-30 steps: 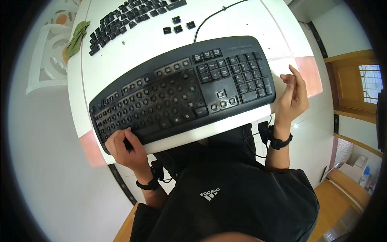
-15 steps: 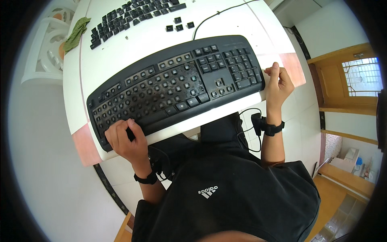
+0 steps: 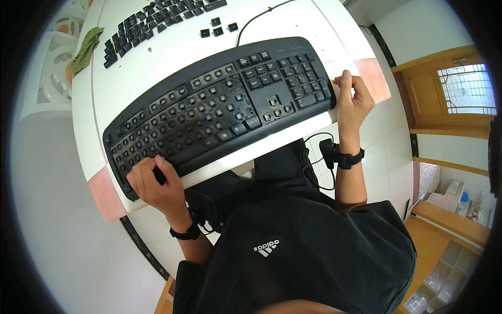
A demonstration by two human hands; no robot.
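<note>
A large black keyboard (image 3: pixel 293 119) lies tilted along the near edge of the table, most of its letter keycaps off and the sockets bare. Keycaps still sit on its right-hand pad and part of the bottom row. My left hand (image 3: pixel 156 183) rests on the keyboard's near left corner, fingers curled and thumb close to the index finger. What those fingers grip, if anything, is hidden. Just beyond the keyboard's right end, my right hand (image 3: pixel 351 99) is loosely closed, thumb pointing up, with nothing visible in it.
Loose black keycaps (image 3: pixel 167 14) stand in rows at the far left of the white table (image 3: pixel 172 57), with several more set apart to their right. A black cable (image 3: pixel 251 23) runs back from the keyboard. A green cloth (image 3: pixel 87 51) hangs at the left edge.
The whole view has shifted, so the table and keyboard appear slightly further left and up. Both hands keep nearly the same places beside the keyboard.
</note>
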